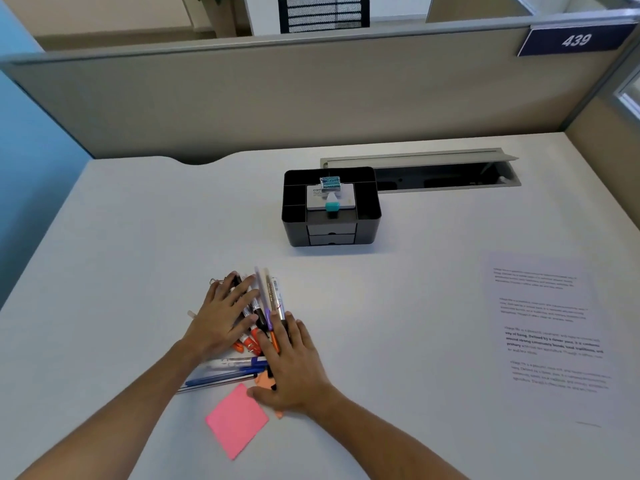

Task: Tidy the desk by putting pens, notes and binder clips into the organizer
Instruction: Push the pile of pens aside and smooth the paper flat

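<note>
**Both palms on the pile, organizer still waiting up the desk**

The person leans over the white desk (138, 237) with both hands laid flat on a heap of pens (268, 303). The left hand (221, 315) rests with fingers spread and released over the heap's left side; the right hand (294, 365) lies flat too, fingertips touching the lower ends of the upright pens, gripping nothing. Most pens run lengthwise away from the person, their long axis pointing roughly toward the black organizer (331, 206), which sits well apart, ahead and slightly to the right. A few blue pens (225, 372) lie crosswise beneath the wrists. A pink sticky note (237, 419) lies just beside the right thumb, with an orange one (265, 379) mostly hidden under that palm. A binder clip (216, 281) peeks out past the left fingertips. I'd judge the right hand better placed to carry pens across.
</note>
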